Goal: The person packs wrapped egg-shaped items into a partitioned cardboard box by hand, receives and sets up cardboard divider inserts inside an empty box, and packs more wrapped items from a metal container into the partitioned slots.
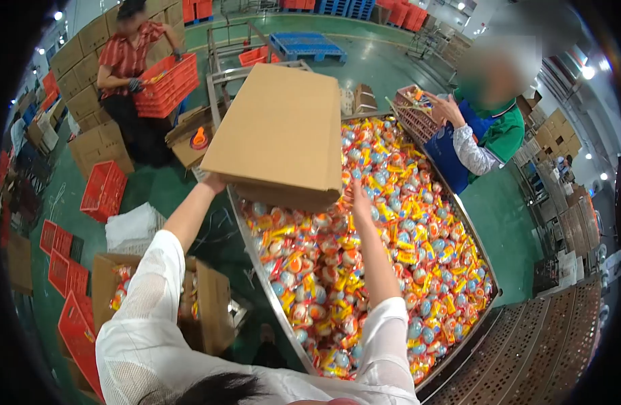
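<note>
Cardboard box held above metal bin of wrapped items. Left hand grips lower corner, likely bearing weight; right hand, fingers apart, beside opposite side, likely steadying; contact unclear.

We see a long metal-rimmed table heaped with small round candies in shiny red-and-yellow wrappers.

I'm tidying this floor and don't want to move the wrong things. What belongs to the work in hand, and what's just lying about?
In the work:
raised cardboard box, left hand at its corner, right hand close beside it
wrapped items heaped below
metal-rimmed bin around them

Apparently lying about:
blue pallet
upright red crate on the floor
</note>
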Available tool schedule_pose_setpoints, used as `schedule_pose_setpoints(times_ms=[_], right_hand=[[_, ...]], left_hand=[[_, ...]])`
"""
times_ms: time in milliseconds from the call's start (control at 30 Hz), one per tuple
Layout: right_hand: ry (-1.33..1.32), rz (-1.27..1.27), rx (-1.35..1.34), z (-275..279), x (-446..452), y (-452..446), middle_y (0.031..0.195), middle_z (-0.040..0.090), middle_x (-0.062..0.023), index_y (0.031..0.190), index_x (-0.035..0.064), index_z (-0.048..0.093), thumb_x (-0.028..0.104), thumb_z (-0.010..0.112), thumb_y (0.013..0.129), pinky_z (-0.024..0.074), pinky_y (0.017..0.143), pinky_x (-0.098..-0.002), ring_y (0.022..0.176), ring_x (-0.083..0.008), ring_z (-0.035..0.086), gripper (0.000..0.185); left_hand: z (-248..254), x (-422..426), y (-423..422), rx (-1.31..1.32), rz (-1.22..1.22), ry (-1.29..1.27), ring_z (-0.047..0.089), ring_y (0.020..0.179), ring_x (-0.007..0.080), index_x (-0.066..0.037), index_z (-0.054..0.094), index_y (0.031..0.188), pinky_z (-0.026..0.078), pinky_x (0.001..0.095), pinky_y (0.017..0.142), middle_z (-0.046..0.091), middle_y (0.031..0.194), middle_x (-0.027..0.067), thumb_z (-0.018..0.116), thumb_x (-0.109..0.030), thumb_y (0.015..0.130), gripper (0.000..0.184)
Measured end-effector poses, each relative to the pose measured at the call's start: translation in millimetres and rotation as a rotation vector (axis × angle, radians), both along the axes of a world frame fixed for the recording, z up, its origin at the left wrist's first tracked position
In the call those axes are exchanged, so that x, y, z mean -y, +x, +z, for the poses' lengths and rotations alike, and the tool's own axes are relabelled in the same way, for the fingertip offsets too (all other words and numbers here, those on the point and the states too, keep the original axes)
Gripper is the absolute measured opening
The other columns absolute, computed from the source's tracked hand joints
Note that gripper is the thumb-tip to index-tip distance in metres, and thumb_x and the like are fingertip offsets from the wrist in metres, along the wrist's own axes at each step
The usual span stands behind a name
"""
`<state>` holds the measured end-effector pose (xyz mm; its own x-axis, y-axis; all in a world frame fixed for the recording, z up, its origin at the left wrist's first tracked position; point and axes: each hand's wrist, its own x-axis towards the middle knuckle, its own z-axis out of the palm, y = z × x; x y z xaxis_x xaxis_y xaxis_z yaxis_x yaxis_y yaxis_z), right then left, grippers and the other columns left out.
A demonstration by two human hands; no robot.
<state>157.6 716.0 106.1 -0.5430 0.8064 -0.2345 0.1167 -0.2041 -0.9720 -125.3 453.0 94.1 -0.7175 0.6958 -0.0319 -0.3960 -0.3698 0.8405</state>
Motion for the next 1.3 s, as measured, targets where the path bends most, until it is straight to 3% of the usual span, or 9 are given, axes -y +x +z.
schedule_pose_setpoints(times_ms=[33,67,133,233,400,467,567,767,1300], right_hand=[[-0.110,0.091,-0.011,-18.2,-20.1,-22.2,0.095,0.058,-0.0071,0.108,0.0041,0.053,0.058,0.043,0.085,0.0466,0.065,-0.0270,0.078,-0.0119,0.053,0.060],[-0.080,0.028,0.022,-27.1,-24.2,-42.4,0.106,0.057,-0.0106,0.117,0.0051,0.050,0.062,0.038,0.085,0.0465,0.075,-0.0324,0.089,-0.0168,0.055,0.066],[-0.333,0.181,-0.168,-51.4,-36.4,-70.0,0.119,0.052,-0.0125,0.128,0.0059,0.041,0.066,0.031,0.084,0.0428,0.087,-0.0355,0.104,-0.0220,0.054,0.075],[-0.379,0.302,-0.381,-35.2,-24.3,-78.5,0.124,0.050,-0.0082,0.131,0.0087,0.038,0.062,0.032,0.086,0.0440,0.087,-0.0345,0.107,-0.0224,0.052,0.070],[-0.352,0.306,-0.481,-34.7,-27.0,-87.0,0.126,0.048,-0.0079,0.132,0.0092,0.037,0.057,0.032,0.089,0.0446,0.087,-0.0341,0.109,-0.0216,0.051,0.065],[-0.271,0.322,-0.485,-42.4,-25.1,-87.4,0.132,0.041,-0.0098,0.136,0.0095,0.032,0.061,0.029,0.087,0.0383,0.095,-0.0335,0.116,-0.0219,0.045,0.071],[-0.156,0.305,-0.552,-32.0,-18.1,-78.3,0.123,0.050,-0.0084,0.130,0.0101,0.040,0.059,0.033,0.088,0.0399,0.093,-0.0340,0.109,-0.0196,0.049,0.065],[-0.047,0.276,-0.510,-13.0,32.9,-64.9,0.122,0.050,-0.0081,0.129,0.0100,0.041,0.059,0.034,0.088,0.0402,0.092,-0.0338,0.108,-0.0192,0.050,0.065],[-0.079,0.780,-0.280,29.7,322.9,-80.0,0.119,0.052,-0.0073,0.126,0.0099,0.044,0.059,0.035,0.087,0.0409,0.090,-0.0331,0.105,-0.0180,0.051,0.063]], left_hand=[[-24.4,-10.1,-11.8,0.028,-0.001,0.017,0.045,0.115,0.0150,-0.014,0.045,0.123,0.039,0.0302,0.093,0.046,0.128,0.0019,0.045,-0.045,0.086,0.049],[-49.8,-20.3,-24.5,0.056,-0.002,0.035,0.041,0.120,0.0166,-0.012,0.042,0.128,0.036,0.0311,0.096,0.042,0.132,0.0030,0.045,-0.047,0.085,0.055],[-60.7,-33.6,-29.3,0.074,0.006,0.019,0.041,0.120,0.0170,-0.012,0.041,0.128,0.035,0.0313,0.096,0.042,0.133,0.0033,0.045,-0.048,0.085,0.056],[-57.6,-41.5,-31.3,0.075,-0.001,-0.010,0.040,0.120,0.0174,-0.012,0.040,0.129,0.035,0.0316,0.097,0.041,0.133,0.0037,0.045,-0.048,0.085,0.056],[-50.4,-42.1,-30.2,0.053,-0.013,-0.043,0.039,0.121,0.0182,-0.012,0.038,0.130,0.034,0.0322,0.098,0.040,0.134,0.0043,0.044,-0.048,0.085,0.057],[-46.7,-42.5,-25.2,0.038,-0.034,-0.057,0.039,0.121,0.0185,-0.012,0.038,0.130,0.033,0.0324,0.098,0.040,0.134,0.0046,0.044,-0.048,0.085,0.058],[-32.9,-31.3,-4.2,0.014,-0.048,-0.107,0.039,0.122,0.0189,-0.012,0.037,0.131,0.033,0.0327,0.098,0.039,0.135,0.0050,0.044,-0.048,0.085,0.058],[-5.8,17.0,60.6,-0.018,-0.018,-0.220,0.037,0.123,0.0198,-0.012,0.035,0.132,0.031,0.0334,0.099,0.038,0.136,0.0058,0.043,-0.048,0.086,0.059],[111.2,186.8,138.7,-0.098,0.139,-0.108,0.034,0.125,0.0223,-0.012,0.030,0.135,0.028,0.0351,0.102,0.035,0.138,0.0079,0.042,-0.049,0.086,0.063]])
